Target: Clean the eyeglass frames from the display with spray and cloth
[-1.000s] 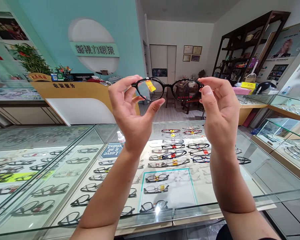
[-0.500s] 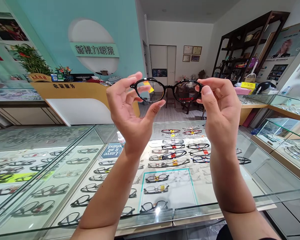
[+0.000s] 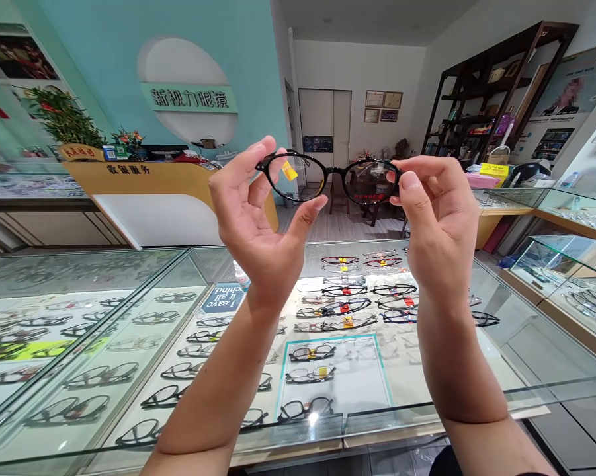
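Observation:
A pair of black round-framed eyeglasses [image 3: 334, 170] is held up in the air, level with the far counter. My left hand [image 3: 260, 218] grips it at the left end, index finger by the hinge and thumb along the lower rim. At the right hinge, my right hand [image 3: 439, 215] pinches the frame between thumb and fingers. A yellow sticker shows through the left lens, and red lettering is on the right one. The temples are mostly hidden behind the lenses and hands.
Below my arms is a glass display case [image 3: 344, 413] with rows of eyeglasses inside. A blue sign [image 3: 225, 299] and a small white bottle [image 3: 241, 274] are by my left forearm. Beyond stands a yellow-and-white counter [image 3: 153, 201]; a dark shelf [image 3: 491, 86] is at the back right.
The left end of the eyeglasses has shifted slightly left and tilted a little. Fingers of my left hand behind the left lens have drawn back to the left. My right hand has barely moved.

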The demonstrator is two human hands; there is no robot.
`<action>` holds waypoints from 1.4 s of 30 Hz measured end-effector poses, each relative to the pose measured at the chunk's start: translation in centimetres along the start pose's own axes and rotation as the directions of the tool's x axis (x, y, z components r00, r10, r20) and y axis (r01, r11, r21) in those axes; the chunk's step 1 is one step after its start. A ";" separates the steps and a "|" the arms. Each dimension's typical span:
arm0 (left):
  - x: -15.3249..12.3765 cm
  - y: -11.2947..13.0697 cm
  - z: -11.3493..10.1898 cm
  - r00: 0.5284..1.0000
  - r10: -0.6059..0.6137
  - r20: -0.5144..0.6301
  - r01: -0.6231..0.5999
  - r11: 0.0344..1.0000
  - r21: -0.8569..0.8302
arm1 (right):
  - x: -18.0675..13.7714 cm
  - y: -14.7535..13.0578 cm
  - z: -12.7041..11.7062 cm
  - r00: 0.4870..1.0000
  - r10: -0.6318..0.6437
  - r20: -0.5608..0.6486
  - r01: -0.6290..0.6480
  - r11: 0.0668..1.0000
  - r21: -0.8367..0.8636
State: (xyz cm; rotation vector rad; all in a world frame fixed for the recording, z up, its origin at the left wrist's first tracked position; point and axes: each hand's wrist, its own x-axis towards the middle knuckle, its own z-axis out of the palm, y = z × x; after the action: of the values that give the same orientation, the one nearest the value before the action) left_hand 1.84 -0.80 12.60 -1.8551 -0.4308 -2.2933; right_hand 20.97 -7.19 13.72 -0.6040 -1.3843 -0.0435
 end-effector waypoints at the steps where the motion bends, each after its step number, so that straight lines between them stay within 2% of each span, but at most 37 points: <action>1: 0.0 0.1 0.0 1.000 -0.021 0.017 0.021 1.000 -0.021 | 0.0 0.0 0.0 1.000 0.008 -0.004 -0.008 1.000 0.008; 5: 0.1 0.4 -0.2 0.994 -0.084 0.077 0.092 0.989 -0.113 | 0.0 -0.1 0.0 1.000 0.024 -0.004 -0.024 0.999 0.026; 9: 0.3 -0.3 -0.3 0.994 -0.037 0.107 0.051 0.990 -0.134 | -0.1 -0.6 0.0 0.999 0.030 0.010 -0.031 0.998 0.057; 14: 0.4 -1.7 -0.2 0.988 0.017 0.154 0.022 0.968 -0.251 | -0.1 -1.1 0.2 0.998 0.057 -0.002 -0.056 0.990 0.131; 20: 0.4 -2.6 0.3 0.993 0.025 0.114 -0.013 0.995 -0.099 | -0.3 -1.0 0.3 0.993 0.073 0.090 -0.080 0.994 0.078; 25: 0.4 -2.7 0.4 0.995 0.001 0.098 0.014 0.988 -0.157 | -0.4 -0.9 0.1 0.989 0.100 0.105 -0.114 0.984 0.140; 31: -0.1 -3.0 0.3 0.988 -0.065 0.141 0.087 0.983 -0.160 | -0.4 -0.5 0.0 0.980 0.160 0.119 -0.183 0.958 0.219; 37: -0.5 -2.8 0.6 0.986 -0.091 0.140 0.116 0.977 -0.179 | -0.1 0.1 0.3 0.986 0.147 0.073 -0.163 0.929 0.333; 42: -0.5 -1.9 0.6 0.985 -0.116 0.129 0.141 0.968 -0.207 | 0.1 0.4 0.3 0.981 0.181 0.077 -0.195 0.941 0.275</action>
State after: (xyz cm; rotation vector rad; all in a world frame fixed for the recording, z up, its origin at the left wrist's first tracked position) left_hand 1.95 1.19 11.99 -2.1294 -0.3390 -2.4093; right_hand 20.85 -6.65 13.69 -0.4971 -1.3459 0.3208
